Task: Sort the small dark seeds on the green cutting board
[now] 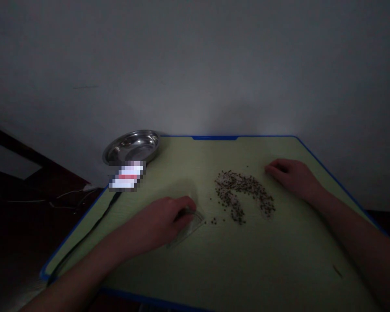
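Observation:
My left hand (169,219) is closed, thumb and fingers pinching a clear, flat plastic piece (192,225) with a straight edge that rests on or just over the table. Its exact kind is hard to make out in the dim light. A pile of small dark and pale grains (240,186) lies to the right of it, spread in an arch open toward me, with a few loose grains near the plastic's corner. Beyond the pile's right end is my right hand (290,175), fingers curled and thumb against the forefinger. Whatever it may hold is too small to see.
The pale green table (273,268) has a blue rim and stands against a grey wall. A shiny metal bowl (133,147) is at the far left corner. Before it lies a lit, blurred-out screen (127,177) with a dark cable (91,232) running toward me.

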Motion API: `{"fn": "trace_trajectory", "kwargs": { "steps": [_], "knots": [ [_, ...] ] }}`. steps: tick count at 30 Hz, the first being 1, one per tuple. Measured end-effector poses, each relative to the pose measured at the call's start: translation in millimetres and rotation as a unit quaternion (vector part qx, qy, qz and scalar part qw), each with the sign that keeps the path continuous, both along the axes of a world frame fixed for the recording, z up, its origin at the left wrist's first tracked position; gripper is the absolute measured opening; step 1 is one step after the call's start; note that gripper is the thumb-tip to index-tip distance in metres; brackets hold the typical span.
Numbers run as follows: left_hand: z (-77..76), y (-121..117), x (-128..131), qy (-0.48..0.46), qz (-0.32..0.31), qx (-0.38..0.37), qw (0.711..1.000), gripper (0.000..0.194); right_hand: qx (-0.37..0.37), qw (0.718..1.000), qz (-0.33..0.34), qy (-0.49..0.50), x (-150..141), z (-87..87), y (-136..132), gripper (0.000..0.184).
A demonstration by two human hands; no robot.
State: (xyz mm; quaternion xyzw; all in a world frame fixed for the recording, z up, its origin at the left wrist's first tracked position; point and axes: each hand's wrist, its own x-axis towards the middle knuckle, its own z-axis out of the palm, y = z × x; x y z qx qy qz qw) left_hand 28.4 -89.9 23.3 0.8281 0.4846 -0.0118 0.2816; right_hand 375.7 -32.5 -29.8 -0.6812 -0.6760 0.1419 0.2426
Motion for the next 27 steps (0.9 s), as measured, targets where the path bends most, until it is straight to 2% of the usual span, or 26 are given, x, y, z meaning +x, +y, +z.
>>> {"fn": "trace_trajectory", "kwargs": {
  "steps": [8, 15, 27],
  "knots": [
    [3.4, -5.8, 4.0, 0.009, -0.020, -0.008, 1.000, 0.031, 0.013, 1.000, 0.009, -0.004, 1.3, -1.1, 0.7, 0.029],
    [-0.1, -8.3, 8.6, -0.003, -0.024, 0.003, 1.000, 0.031, 0.017, 1.000, 0.011, -0.002, 1.1, -0.7, 0.1, 0.030],
    [3.5, -1.6, 13.8, 0.018, -0.010, 0.010, 1.000, 0.028, 0.011, 1.000, 0.004, -0.001, 1.0, -0.8, 0.9, 0.028]
  ]
}}
